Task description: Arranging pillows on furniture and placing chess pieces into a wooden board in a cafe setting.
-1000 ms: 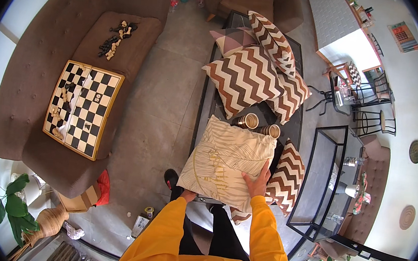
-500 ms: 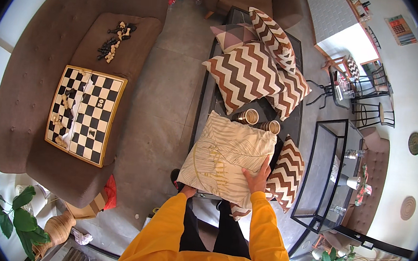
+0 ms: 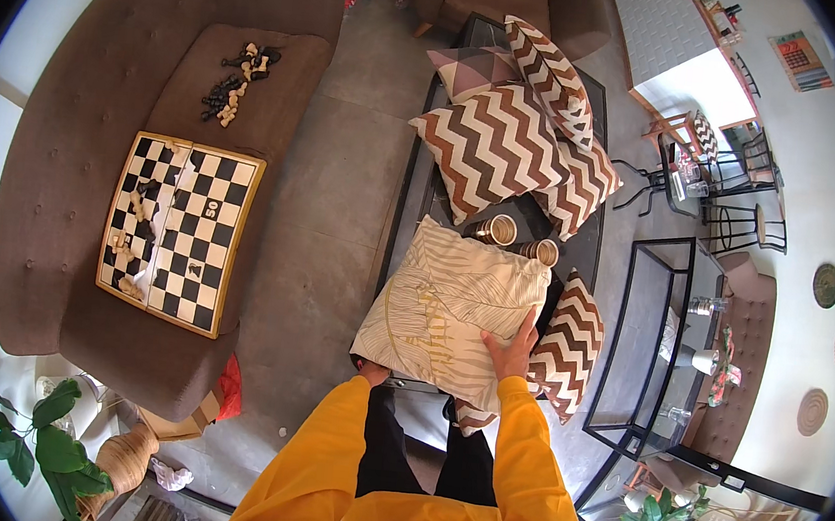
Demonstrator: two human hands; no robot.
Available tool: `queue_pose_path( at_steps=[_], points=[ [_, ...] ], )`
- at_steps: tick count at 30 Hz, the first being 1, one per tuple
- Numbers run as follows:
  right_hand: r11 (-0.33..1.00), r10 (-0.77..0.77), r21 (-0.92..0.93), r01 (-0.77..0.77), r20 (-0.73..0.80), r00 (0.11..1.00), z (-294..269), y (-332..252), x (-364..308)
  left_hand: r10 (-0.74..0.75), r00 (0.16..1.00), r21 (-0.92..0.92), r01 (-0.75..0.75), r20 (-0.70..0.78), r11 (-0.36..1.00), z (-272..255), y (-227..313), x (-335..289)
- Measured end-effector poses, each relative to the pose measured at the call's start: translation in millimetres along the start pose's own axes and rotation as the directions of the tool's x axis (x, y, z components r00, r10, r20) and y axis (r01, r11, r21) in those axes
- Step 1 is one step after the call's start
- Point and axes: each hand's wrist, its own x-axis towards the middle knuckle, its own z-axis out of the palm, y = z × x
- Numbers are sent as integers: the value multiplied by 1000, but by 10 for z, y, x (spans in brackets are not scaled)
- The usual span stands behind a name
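A beige cushion [image 3: 448, 309] with leaf line patterns lies across the near end of a dark low table [image 3: 433, 202]. My right hand [image 3: 512, 352] grips its right edge, thumb on top and fingers along the side. At the near left corner, my left hand [image 3: 374, 371] reaches under the cushion and holds it from below; its fingers are hidden. Just beyond the cushion stand two striped cups [image 3: 498, 230], side by side. A brown-and-white zigzag cushion [image 3: 570, 346] leans close to the right of my right hand.
Several zigzag cushions [image 3: 494, 147] and a pink-grey patterned cushion [image 3: 471, 70] are piled on the table's far part. To the left, a brown sofa [image 3: 54, 175] bears a chessboard [image 3: 179, 233] and loose chess pieces [image 3: 224, 101]. A black-framed glass table [image 3: 641, 342] stands right.
The view has turned slightly, so the sofa and chessboard sit a little farther right. The beige cushion's near left corner covers more of my dark shoe. Both hands keep their places on it.
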Motion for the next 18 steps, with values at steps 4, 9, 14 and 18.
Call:
queue_pose_path(
  at_steps=[4, 9, 14, 18],
  points=[
    [1000, -7, -4, 7, 9, 1000, 18, -49, 6, -131, 989, -105, 124, -72, 987, -38, -67, 11],
    [999, 5, -42, -6, -13, 1000, 116, -220, -1, -50, 996, -205, 33, -76, 978, -272, -152, -45],
    [999, 29, -19, -29, 7, 1000, 54, -288, 9, -34, 993, -224, 7, -115, 975, -357, -100, -36],
    [998, 56, -20, -56, -4, 998, 9, -265, 14, -46, 993, -332, 8, -107, 943, -300, -36, -37]
  ],
)
